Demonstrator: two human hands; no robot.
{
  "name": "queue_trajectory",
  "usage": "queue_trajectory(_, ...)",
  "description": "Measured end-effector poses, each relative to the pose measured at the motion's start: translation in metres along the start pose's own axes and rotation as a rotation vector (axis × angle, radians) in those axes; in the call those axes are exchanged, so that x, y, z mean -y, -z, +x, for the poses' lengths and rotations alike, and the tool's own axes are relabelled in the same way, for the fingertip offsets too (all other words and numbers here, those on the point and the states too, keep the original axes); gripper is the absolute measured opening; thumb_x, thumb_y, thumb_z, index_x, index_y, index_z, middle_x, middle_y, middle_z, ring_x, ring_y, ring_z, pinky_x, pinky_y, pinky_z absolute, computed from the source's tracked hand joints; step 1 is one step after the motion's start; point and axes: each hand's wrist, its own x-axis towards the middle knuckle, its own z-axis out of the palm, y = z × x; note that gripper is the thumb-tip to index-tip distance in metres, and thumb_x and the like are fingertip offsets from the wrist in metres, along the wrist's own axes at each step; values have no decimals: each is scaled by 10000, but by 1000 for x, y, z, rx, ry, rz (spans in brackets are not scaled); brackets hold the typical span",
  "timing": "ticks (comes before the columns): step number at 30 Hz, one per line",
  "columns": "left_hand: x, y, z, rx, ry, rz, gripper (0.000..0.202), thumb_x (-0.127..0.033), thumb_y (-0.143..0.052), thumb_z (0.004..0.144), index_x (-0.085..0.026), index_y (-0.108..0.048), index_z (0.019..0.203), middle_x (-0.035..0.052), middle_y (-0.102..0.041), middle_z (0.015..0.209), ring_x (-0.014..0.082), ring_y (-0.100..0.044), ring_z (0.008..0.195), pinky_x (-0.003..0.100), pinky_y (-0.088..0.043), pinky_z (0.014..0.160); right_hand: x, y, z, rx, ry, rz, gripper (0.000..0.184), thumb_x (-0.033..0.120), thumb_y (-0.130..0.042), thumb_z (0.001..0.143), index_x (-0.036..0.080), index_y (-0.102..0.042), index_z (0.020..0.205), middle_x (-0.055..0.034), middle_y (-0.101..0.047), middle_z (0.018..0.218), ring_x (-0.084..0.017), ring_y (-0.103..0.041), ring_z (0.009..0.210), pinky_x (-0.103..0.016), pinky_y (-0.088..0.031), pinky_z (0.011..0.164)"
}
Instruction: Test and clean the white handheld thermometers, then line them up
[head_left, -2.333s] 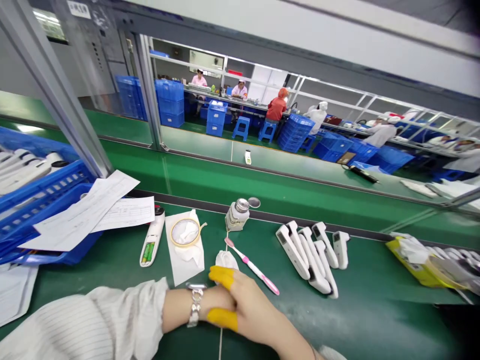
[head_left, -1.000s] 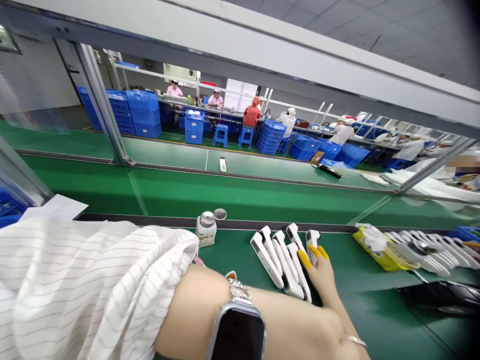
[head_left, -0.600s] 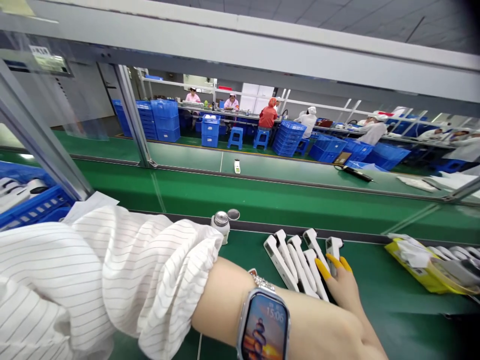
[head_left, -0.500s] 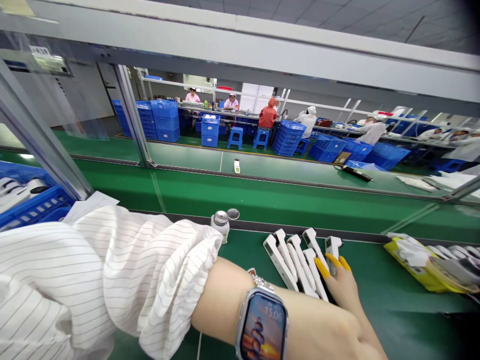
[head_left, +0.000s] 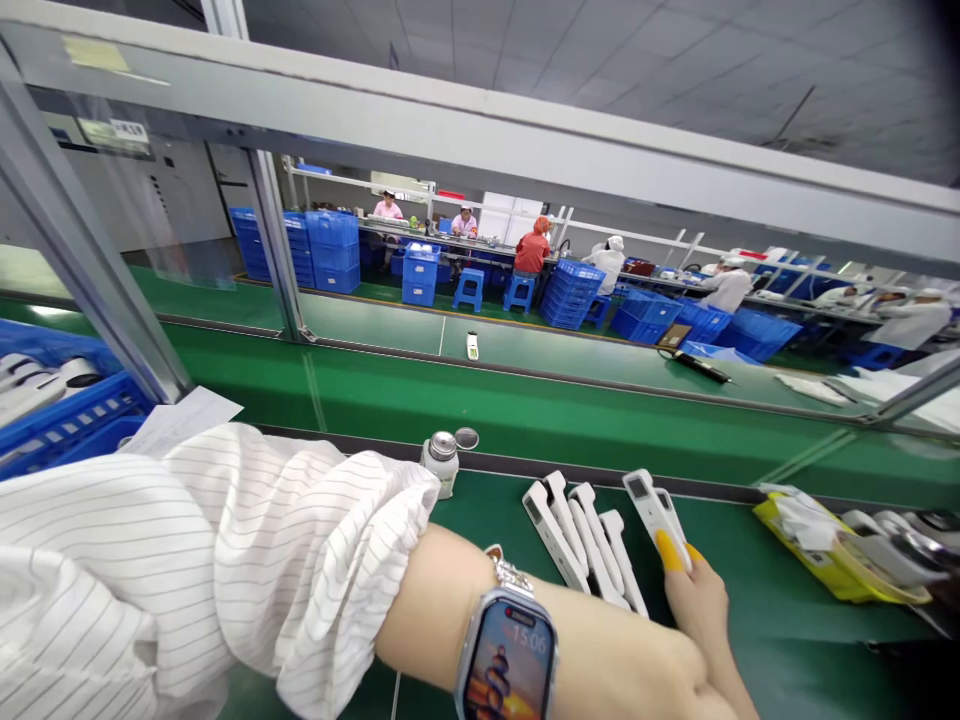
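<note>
My right hand (head_left: 697, 600) reaches in from the lower right with yellow finger cots on its fingertips. It grips one white handheld device (head_left: 649, 505) and holds it tilted up off the green bench. Just to its left, several more white handheld devices (head_left: 577, 530) lie side by side. My left forearm, in a striped white sleeve and wearing a smartwatch (head_left: 506, 655), crosses the foreground. My left hand (head_left: 637, 670) lies at the bottom edge with its fingers hidden.
A small bottle with a metal cap (head_left: 441, 462) stands behind my forearm. A yellow pack (head_left: 806, 540) and more white devices lie at the right. A blue crate (head_left: 67, 420) and papers (head_left: 184, 420) are at the left. A green conveyor (head_left: 487, 400) runs beyond, with workers (head_left: 534, 245) far off.
My right hand went from my left hand to the row of white devices, closed on the rightmost one and lifted it. My left forearm rose across the foreground.
</note>
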Motion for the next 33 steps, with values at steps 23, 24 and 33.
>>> queue_trajectory(23, -20, -33, -200, -1035, 1234, -1350, 399, -283, -662, 754, -190, -519, 1115, 90, -629, 1056, 233, -596, 951, 379, -455, 843, 143, -75, -272, 917, -207, 1026, 446, 474, -638, 750, 262, -616, 1141, -84, -649, 1160, -312, -553, 1116, -415, -498, 870)
queue_trajectory(24, -21, -32, -202, -1064, 1260, -1369, 361, -279, -652, 763, -180, -538, 1091, 91, -640, 1032, 236, -601, 944, 385, -455, 848, 144, -75, -272, 942, -175, 1003, 437, 461, -648, 747, 265, -618, 1137, -80, -642, 1173, -311, -543, 1129, -418, -484, 893)
queue_trajectory(33, -7, -27, -219, -1262, 1264, -1701, 345, -361, -475, 861, -131, -594, 1089, 128, -671, 1002, 277, -618, 956, 422, -445, 868, 154, -66, -266, 1184, -179, 794, 399, 457, -694, 704, 295, -658, 1067, -67, -651, 1167, -296, -587, 1066, -459, -465, 911)
